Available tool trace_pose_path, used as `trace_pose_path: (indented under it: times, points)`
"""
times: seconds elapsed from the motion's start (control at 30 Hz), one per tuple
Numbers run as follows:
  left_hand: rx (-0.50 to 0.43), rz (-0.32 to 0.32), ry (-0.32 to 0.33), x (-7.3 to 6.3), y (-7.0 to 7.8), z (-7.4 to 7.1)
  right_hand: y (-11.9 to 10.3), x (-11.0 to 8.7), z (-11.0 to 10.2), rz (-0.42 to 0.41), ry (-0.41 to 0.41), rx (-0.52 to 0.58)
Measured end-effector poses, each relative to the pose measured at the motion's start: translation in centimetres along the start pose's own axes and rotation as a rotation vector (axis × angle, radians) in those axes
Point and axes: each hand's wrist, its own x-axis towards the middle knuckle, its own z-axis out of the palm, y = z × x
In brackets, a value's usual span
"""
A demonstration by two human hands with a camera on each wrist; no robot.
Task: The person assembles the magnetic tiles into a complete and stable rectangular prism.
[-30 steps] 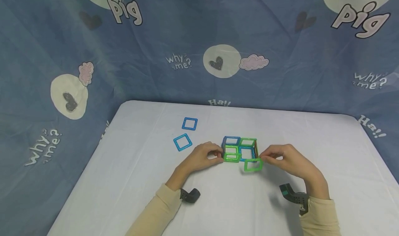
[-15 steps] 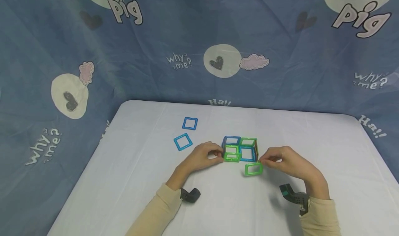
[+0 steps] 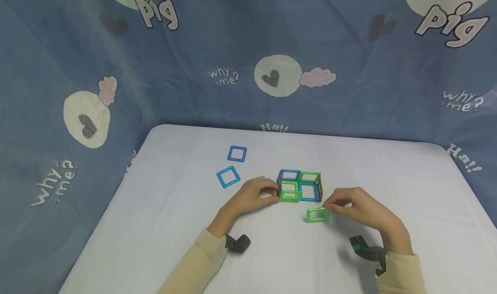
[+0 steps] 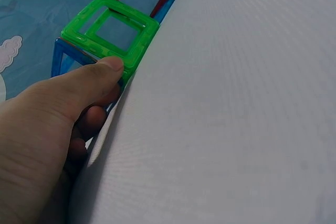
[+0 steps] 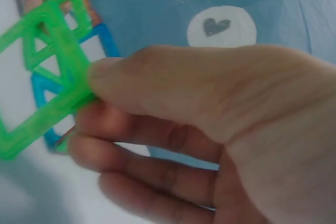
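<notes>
Here, left hand (image 3: pixel 255 195) pinches one structure (image 3: pixel 300 191), right hand (image 3: pixel 357 205) one frame (image 3: pixel 318 220), two squares (image 3: pixel 237 160) nearby.

Two loose frames (image 3: pixel 237 160) lie left of the joined structure (image 3: pixel 299 186), a single frame (image 3: pixel 317 220) before it

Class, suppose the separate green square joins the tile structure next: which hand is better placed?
Likely the right hand: it pinches the green square, apart from the tile structure, while the left hand grips the structure's near-left corner.
</notes>
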Motion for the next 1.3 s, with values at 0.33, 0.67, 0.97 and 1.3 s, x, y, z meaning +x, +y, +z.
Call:
trace_pose_path:
  times: [0.33,0.67,0.97,1.3]
  points:
    - [-0.009,-0.031,-0.018,0.1,0.3,0.0,0.5,-0.9,1.8,-0.005,0.098,-0.058]
    - [-0.018,-0.026,-0.019,0.1,0.3,-0.1,0.8,-0.4,3.2,-0.143,0.269,-0.138]
    - [-0.018,-0.022,-0.015,0.0,0.3,0.0,1.0,-0.1,3.5,-0.164,0.302,-0.14]
    - [-0.006,-0.028,-0.014,0.1,0.1,0.1,1.2,0.4,3.9,-0.171,0.389,-0.17]
